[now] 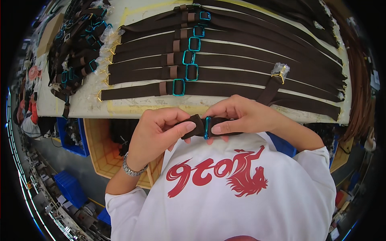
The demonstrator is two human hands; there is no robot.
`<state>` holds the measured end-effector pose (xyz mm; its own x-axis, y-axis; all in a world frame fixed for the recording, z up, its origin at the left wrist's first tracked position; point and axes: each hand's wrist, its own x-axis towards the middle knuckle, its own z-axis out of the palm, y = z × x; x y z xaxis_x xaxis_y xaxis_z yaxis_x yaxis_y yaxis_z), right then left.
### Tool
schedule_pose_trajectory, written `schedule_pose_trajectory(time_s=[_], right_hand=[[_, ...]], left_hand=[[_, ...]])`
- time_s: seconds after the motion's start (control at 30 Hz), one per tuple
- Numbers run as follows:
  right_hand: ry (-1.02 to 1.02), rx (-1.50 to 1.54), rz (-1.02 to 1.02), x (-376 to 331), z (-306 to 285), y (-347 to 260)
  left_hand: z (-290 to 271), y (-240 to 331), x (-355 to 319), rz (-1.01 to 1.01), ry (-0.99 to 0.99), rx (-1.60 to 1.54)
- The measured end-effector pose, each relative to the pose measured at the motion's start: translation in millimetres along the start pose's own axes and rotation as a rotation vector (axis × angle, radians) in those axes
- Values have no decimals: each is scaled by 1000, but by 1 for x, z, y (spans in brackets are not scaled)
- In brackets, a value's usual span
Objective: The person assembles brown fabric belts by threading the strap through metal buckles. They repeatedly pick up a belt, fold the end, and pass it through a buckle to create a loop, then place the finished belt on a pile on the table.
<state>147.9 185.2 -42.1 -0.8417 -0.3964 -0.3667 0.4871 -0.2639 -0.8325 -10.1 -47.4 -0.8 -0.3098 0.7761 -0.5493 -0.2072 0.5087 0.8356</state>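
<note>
In front of my chest, at the table's near edge, I hold a dark brown webbing strap (197, 121) with both hands. A shiny blue rectangular slide buckle (207, 127) sits on it between my hands. My left hand (159, 130) pinches a folded part of the strap between thumb and fingers, left of the buckle. My right hand (237, 117) grips the strap just right of the buckle, its thumb on top. Behind my right hand, a strap piece (268, 90) lies across the row, ending in a gold-coloured fitting (280, 74) in clear plastic.
Several similar straps (132, 89) lie side by side on the pale table (132, 110), with blue buckles and brown loops. A tangled pile of straps (78, 52) is at the left. Below the table stand a wooden crate (98, 148) and a blue bin (70, 186).
</note>
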Motion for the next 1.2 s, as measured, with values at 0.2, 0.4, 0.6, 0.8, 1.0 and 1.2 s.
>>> schedule_pose_trajectory(time_s=[0.2, 0.4, 0.6, 0.8, 1.0, 1.2], right_hand=[[162, 72, -50, -2, 19, 8], [220, -18, 25, -10, 35, 2], [207, -72, 68, -13, 38, 11], [195, -141, 12, -14, 38, 20], [288, 113, -71, -10, 37, 16], [398, -361, -463, -11, 36, 31]], left_hand=[[2, 0, -3, -31, 4, -101], [7, -2, -10, -138, -67, -95], [12, -11, -11, -141, -186, -70], [17, -13, -6, 288, -283, 490], [1, -9, 17, 20, -372, 123], [4, -22, 11, -139, -231, -192]])
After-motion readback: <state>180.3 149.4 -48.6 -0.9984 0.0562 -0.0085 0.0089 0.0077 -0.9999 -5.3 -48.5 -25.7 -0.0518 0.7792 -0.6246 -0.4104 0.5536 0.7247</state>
